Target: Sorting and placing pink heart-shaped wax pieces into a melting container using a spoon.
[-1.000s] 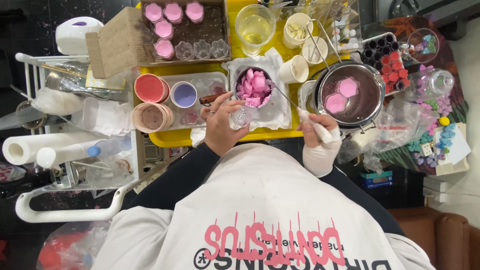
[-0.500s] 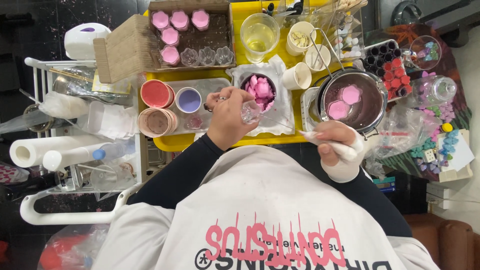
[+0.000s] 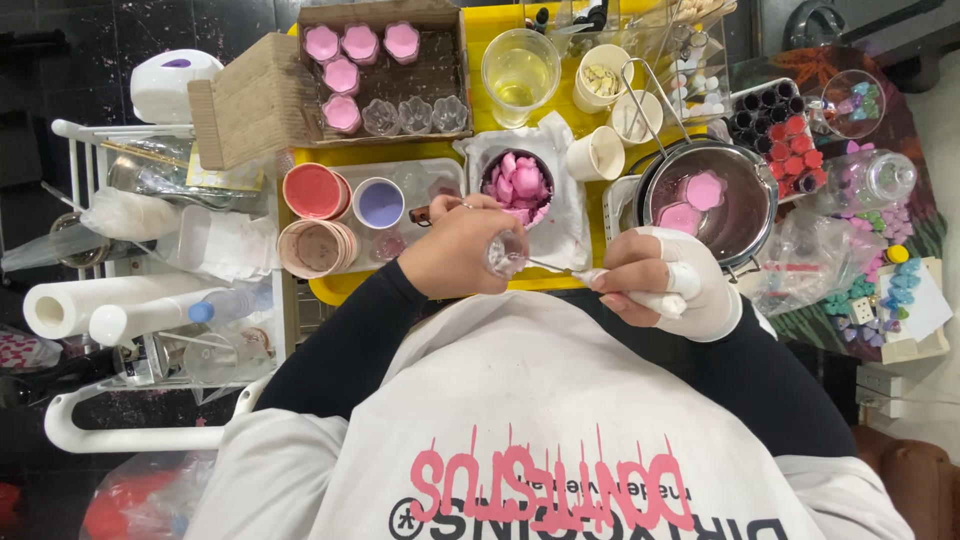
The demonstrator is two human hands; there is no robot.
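Head view, looking straight down: the left hand has its fingers curled tight around a small clear glass cup, held just above the near edge of the yellow tray. The right hand, wrapped in white bandage or a thin glove, pinches a slim white-handled tool between closed fingers, its metal tip reaching into the mouth of the cup. To do this well, I judge the cup should stay tilted toward the tool and be kept steady, with the tip working in short, light strokes so that the glass does not slip or chip. Just beyond the cup sits a dark bowl of pink wax pieces on white paper, and to the right a metal saucepan holds two pink flower shapes. Left of the hands stand a red round lid, a lilac-filled cup and a brown round tin. At the far edge an open cardboard box holds pink flower candles and empty clear cups, its flap folded out to the left. A glass measuring jug of yellowish liquid stands beside it, then white paper cups. A rack of red and dark small pots lies far right; a paper towel roll lies far left.
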